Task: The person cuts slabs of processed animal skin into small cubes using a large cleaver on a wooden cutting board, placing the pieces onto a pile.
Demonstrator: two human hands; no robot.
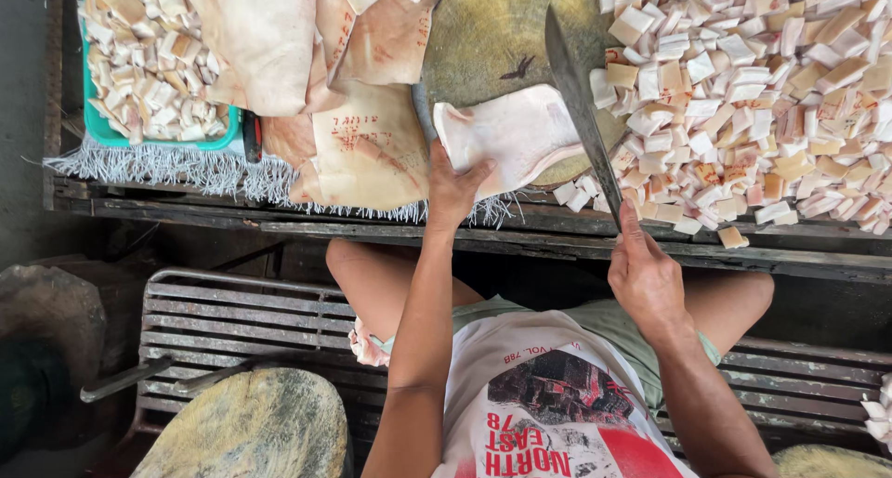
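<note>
My left hand [453, 192] presses its fingers on the near edge of a pale slab of pork skin [506, 134] lying on a round wooden chopping block [483, 32]. My right hand [646, 278] grips the handle of a long cleaver [581, 106], whose blade lies along the slab's right side, pointing away from me.
A big heap of cut skin cubes [753, 88] fills the table's right. Uncut slabs [316, 78] are stacked at the left, beside a green tray [158, 140] of cubes. A metal bench [242, 320] and another round block [251, 427] sit below.
</note>
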